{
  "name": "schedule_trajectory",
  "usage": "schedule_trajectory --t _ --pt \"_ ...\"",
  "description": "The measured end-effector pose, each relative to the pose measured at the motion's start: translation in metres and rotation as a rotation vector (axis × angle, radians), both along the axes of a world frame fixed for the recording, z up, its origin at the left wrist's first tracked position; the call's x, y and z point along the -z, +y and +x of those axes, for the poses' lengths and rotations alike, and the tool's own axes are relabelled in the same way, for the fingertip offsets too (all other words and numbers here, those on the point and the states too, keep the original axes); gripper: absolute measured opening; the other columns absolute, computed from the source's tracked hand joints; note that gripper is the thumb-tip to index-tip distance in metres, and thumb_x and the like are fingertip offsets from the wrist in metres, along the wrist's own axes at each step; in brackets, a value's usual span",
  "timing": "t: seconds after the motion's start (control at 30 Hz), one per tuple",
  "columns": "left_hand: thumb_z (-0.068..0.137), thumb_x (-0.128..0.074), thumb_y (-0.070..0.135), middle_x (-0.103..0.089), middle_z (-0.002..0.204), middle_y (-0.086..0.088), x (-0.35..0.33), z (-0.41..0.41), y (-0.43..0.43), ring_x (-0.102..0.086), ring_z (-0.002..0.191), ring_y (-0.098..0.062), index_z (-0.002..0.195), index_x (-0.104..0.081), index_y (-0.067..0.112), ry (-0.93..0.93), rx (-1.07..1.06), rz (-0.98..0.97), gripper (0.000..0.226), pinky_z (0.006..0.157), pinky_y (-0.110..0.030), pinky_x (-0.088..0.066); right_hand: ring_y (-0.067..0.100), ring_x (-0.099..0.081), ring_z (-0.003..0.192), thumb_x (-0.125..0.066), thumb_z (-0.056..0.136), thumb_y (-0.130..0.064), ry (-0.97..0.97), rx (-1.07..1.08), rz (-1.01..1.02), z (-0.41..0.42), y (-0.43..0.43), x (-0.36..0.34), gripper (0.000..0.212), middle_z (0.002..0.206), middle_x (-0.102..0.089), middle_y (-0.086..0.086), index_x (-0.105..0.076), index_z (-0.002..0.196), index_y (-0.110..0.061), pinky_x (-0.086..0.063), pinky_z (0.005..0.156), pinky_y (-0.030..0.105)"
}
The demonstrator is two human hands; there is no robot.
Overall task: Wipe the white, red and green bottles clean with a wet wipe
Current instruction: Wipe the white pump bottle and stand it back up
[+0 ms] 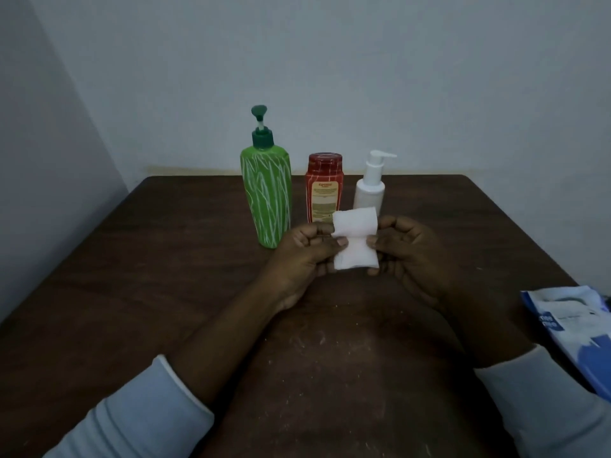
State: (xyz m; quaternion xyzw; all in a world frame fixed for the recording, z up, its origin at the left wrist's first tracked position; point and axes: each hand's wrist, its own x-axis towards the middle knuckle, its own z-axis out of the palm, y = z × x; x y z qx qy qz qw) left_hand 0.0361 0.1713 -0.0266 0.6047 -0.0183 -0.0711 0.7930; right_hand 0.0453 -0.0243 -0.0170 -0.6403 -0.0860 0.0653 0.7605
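The wet wipe (355,239) is held above the table, pinched at its left edge by the left hand (307,256) and at its right edge by the right hand (410,256), fingers curled on it. It is likely limp, light and damp; hold it by the edges. Behind stand the green bottle (267,196), red bottle (324,190) and white bottle (371,186), upright on a dark wooden table (132,276). A wipe packet (575,332) lies right. Walls are plain.
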Motion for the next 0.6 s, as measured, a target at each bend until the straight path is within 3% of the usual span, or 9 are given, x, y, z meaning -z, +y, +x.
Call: schedule_trajectory --t 0.13,0.27,0.37,0.43,0.5,0.6 --pt "0.096 -0.057 -0.009 -0.078 0.107 -0.009 0.000 0.000 0.003 -0.071 0.106 -0.029 0.093 -0.078 0.009 -0.039 0.016 -0.029 0.028 0.091 -0.045 -0.058 0.032 -0.066 0.105 -0.057 0.087 0.002 -0.057 -0.009 0.021 0.001 -0.004 0.003 0.014 0.116 -0.066 0.015 -0.069 0.092 -0.002 -0.061 0.070 0.042" --pt "0.099 -0.049 -0.007 -0.078 0.111 -0.014 0.000 0.002 0.004 -0.074 0.107 -0.027 0.096 -0.076 0.000 -0.041 0.021 -0.088 0.028 0.091 -0.044 -0.062 0.029 -0.065 0.108 -0.050 0.089 0.011 -0.116 0.011 -0.028 0.001 -0.004 0.004 0.025 0.107 -0.070 0.010 -0.071 0.083 -0.001 -0.060 0.076 0.039" --pt "0.094 -0.063 -0.002 -0.078 0.111 -0.010 0.001 0.001 0.003 -0.074 0.106 -0.028 0.100 -0.077 0.004 -0.051 0.019 -0.075 0.016 0.090 -0.044 -0.062 0.027 -0.066 0.105 -0.048 0.090 0.008 -0.114 0.040 0.029 0.000 -0.002 0.002 0.020 0.105 -0.069 0.009 -0.066 0.090 0.000 -0.059 0.074 0.036" --pt "0.086 -0.073 -0.005 -0.079 0.111 -0.007 0.004 0.001 0.003 -0.075 0.102 -0.024 0.107 -0.076 0.007 -0.105 -0.004 0.012 0.024 0.079 -0.036 -0.063 0.027 -0.065 0.106 -0.060 0.088 -0.008 -0.089 0.050 0.037 0.000 -0.001 0.000 0.015 0.115 -0.065 0.008 -0.063 0.103 -0.007 -0.059 0.076 0.039" --pt "0.082 -0.076 -0.009 -0.078 0.111 -0.006 0.008 0.002 0.004 -0.076 0.100 -0.020 0.110 -0.075 0.008 -0.142 -0.006 0.064 0.033 0.075 -0.030 -0.063 0.024 -0.066 0.106 -0.070 0.080 -0.021 -0.056 0.078 -0.084 0.002 -0.002 0.001 0.036 0.120 -0.064 0.005 -0.060 0.115 -0.017 -0.058 0.080 0.042" --pt "0.081 -0.075 -0.012 -0.079 0.112 -0.007 0.011 0.004 0.005 -0.076 0.103 -0.022 0.114 -0.074 0.008 -0.154 0.007 0.093 0.038 0.083 -0.033 -0.064 0.021 -0.071 0.091 -0.073 0.081 -0.016 -0.080 0.120 -0.299 0.004 0.000 0.003 0.035 0.103 -0.073 0.001 -0.066 0.115 -0.021 -0.059 0.076 0.040"
